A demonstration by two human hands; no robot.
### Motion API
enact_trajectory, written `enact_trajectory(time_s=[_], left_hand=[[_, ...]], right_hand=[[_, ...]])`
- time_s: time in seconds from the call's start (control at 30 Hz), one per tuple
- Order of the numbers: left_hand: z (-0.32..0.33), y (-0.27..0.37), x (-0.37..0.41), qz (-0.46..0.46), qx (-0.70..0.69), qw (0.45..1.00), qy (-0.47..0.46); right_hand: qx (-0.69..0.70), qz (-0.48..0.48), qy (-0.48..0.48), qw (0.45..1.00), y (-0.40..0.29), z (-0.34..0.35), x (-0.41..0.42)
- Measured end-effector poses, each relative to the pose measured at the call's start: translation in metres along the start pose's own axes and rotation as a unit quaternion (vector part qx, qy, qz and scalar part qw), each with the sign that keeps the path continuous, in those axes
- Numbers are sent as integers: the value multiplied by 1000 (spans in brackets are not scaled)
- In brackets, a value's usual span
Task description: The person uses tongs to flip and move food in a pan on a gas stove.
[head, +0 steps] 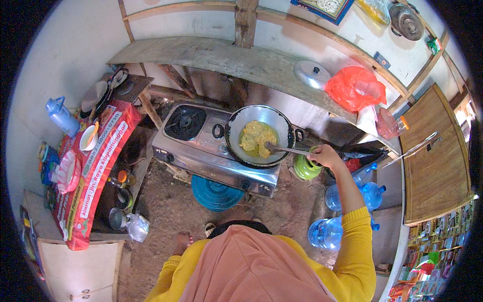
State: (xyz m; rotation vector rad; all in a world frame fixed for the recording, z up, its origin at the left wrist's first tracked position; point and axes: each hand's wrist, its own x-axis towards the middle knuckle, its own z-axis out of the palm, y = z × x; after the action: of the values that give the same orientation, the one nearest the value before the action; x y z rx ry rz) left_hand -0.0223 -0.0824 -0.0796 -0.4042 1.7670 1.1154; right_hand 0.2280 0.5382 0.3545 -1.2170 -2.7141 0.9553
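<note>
My right hand (pixel 325 156) grips the handle of a metal spatula (pixel 288 150). The blade end of the spatula touches yellow-brown battered food (pixel 253 134) lying in oil. That food sits in the bottom of a large two-handled wok (pixel 233 120), on the right side of a two-burner gas stove (pixel 205 157). To the left, a black burner (pixel 185 122) has nothing on it. My left hand (pixel 183 241) hangs low beside my body, away from the stove. Its fingers are too indistinct to tell whether it holds anything.
A green gas cylinder (pixel 306 167) stands right of the stove, near large blue water bottles (pixel 325 234). A blue plastic lid or basin (pixel 217 193) is beneath it. A shelf (pixel 211 53) behind bears a pot lid (pixel 311 74) and red plastic bag (pixel 354 88). Left, a banner-covered table holds a white bowl (pixel 87 140).
</note>
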Motion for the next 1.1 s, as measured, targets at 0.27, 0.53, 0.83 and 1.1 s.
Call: enact_trajectory(time_s=[0.27, 0.53, 0.83, 1.1], left_hand=[[13, 2, -14, 71, -54, 995, 37], [-10, -19, 15, -7, -156, 987, -48], [29, 46, -50, 77, 58, 994, 52], [2, -7, -17, 63, 29, 997, 42]], right_hand=[[303, 256, -98, 913, 4, 3, -31], [230, 219, -4, 948, 3, 25, -50], [-174, 136, 118, 968, -47, 14, -65], [-186, 146, 73, 969, -67, 40, -59]])
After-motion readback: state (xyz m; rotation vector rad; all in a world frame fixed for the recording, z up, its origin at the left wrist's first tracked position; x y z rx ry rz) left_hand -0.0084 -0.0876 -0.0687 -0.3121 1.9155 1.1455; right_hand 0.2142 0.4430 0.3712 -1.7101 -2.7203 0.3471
